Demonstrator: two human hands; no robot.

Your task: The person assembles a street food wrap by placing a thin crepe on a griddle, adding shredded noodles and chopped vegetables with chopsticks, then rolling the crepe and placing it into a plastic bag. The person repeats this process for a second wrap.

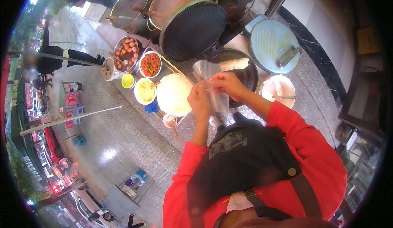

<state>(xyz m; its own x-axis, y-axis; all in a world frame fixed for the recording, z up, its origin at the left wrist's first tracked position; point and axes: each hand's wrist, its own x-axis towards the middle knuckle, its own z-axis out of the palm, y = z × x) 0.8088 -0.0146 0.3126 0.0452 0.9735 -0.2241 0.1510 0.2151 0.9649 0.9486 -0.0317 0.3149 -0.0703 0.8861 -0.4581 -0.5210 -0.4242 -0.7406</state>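
Griddle (pixel 247 75) stood with its black lid (pixel 193 31) raised. Pale round mass (pixel 174 95), overexposed, sat to its left. Clear plastic bag (pixel 221 102) hung between left hand (pixel 199 99) and right hand (pixel 228 84), fingers of both pinched narrow on its film. Browned pale roll (pixel 234 64) lay on the griddle, just beyond the hands. Judged: roll formed, bag in hand but apparently unfilled, roll not yet inside.

Plastic bag (pixel 220 101) was between flatbread stack (pixel 174 93), left, and rolled flatbread (pixel 235 64) on griddle (pixel 251 74), right; pepper bowl (pixel 150 76) farther left, behind.
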